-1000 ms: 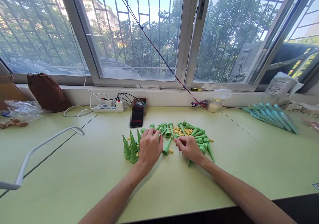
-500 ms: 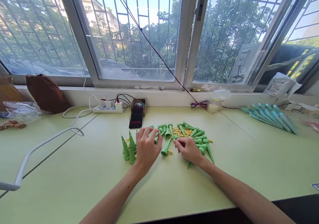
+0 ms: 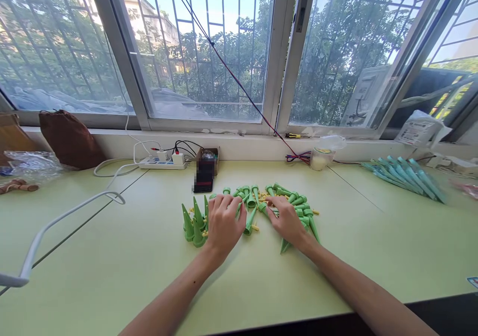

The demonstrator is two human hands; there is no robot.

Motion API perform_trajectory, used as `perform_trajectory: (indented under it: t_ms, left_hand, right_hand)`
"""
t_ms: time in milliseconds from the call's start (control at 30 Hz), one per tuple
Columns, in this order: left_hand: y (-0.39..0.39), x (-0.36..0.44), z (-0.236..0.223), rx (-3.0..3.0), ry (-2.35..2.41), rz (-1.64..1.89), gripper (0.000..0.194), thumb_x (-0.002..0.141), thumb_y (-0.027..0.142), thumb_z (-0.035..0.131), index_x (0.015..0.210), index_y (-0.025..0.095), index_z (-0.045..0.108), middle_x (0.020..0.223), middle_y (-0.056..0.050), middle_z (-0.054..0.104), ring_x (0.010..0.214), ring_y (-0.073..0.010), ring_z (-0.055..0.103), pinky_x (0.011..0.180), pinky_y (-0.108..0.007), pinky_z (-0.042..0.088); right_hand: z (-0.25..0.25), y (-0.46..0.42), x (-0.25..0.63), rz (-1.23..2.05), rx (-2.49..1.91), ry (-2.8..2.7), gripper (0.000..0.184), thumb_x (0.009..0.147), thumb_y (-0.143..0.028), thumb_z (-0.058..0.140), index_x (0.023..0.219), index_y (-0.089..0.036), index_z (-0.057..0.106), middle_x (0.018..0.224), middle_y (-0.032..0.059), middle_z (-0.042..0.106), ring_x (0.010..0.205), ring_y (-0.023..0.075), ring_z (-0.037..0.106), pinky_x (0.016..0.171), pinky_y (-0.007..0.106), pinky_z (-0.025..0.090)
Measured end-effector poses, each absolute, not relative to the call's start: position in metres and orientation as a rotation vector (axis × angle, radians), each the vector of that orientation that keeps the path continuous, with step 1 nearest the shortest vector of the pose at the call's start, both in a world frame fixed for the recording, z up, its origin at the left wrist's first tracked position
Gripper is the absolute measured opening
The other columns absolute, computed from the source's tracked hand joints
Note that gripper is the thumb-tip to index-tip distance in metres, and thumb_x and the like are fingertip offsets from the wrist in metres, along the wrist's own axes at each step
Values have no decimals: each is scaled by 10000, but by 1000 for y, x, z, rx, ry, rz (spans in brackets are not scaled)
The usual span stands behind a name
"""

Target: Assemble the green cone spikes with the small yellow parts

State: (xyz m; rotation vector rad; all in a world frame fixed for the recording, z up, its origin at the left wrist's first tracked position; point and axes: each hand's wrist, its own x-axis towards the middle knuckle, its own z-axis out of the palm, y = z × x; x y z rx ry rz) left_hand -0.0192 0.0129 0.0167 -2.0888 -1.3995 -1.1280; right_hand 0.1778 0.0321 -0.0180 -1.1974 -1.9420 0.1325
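Note:
My left hand (image 3: pixel 226 224) has its fingers curled round a green plastic spike (image 3: pixel 239 208), mostly hidden by the fingers. My right hand (image 3: pixel 287 221) is open, thumb and index finger apart, at the near edge of a pile of small yellow pegs (image 3: pixel 263 195). A capped green cone (image 3: pixel 262 207) lies by its fingertips. Between the hands, another green cone (image 3: pixel 249 224) lies on its side beside a yellow peg (image 3: pixel 256 228). Several green cones (image 3: pixel 188 226) stand point up left of my left hand. More capped cones (image 3: pixel 298 199) lie round the pegs on the right.
On the pale green table (image 3: pixel 123 261) a phone (image 3: pixel 203 176) leans against a small box behind the cones. A power strip (image 3: pixel 162 164) and a white bent tube (image 3: pixel 67 214) are left. A jar (image 3: pixel 321 159) and teal packets (image 3: pixel 405 176) are at back right.
My right hand's fingers have parted and reached forward to the yellow pegs. My left hand has shifted slightly right, with its fingers still curled.

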Motion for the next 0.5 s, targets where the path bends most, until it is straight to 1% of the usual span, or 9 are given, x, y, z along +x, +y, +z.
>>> perform_trajectory:
  t_ms: [67,133,233,300,400,500]
  left_hand:
    - [13,-19,16,-2095,-1406,-1122,132,913,185,543,850,206,657,814,-49,682,864,-236,578,838,-378,409]
    - [13,-19,16,-2099,-1414,-1120,134,918,190,539,859,208,659,820,-50,687,869,-236,581,838,-378,409]
    - [13,-18,15,-2113,-1423,-1125,139,920,192,536,857,209,659,821,-50,692,872,-234,586,842,-380,412]
    - [13,-17,15,-2125,-1421,-1129,140,916,185,537,846,206,656,816,-51,692,871,-235,588,841,-383,416]
    - [13,-17,14,-2135,-1418,-1131,141,912,178,535,838,206,652,810,-50,689,867,-236,589,834,-385,420]
    - [13,-17,13,-2146,-1424,-1133,138,914,181,536,841,208,650,813,-49,687,866,-234,588,831,-381,419]
  right_hand:
    - [-20,34,180,76,-1226,-2042,316,904,-139,529,1206,-181,611,1160,112,679,1111,274,584,989,408,419]
    - [-23,35,181,50,-1254,-2136,388,907,-134,532,1289,-189,574,1254,117,651,1178,279,560,1021,430,397]
    - [-24,35,181,30,-1252,-2241,391,930,-142,518,1313,-203,564,1321,111,626,1219,269,548,1037,438,382]
    - [-24,35,181,42,-1244,-2256,349,940,-150,516,1277,-209,588,1297,102,642,1197,267,561,1034,439,379]
    - [-24,36,181,92,-1260,-2200,258,946,-160,524,1178,-196,630,1169,101,685,1109,261,596,998,420,405]
    - [-24,36,181,100,-1293,-2148,185,942,-162,535,1084,-175,652,1077,112,683,1049,262,602,961,407,430]
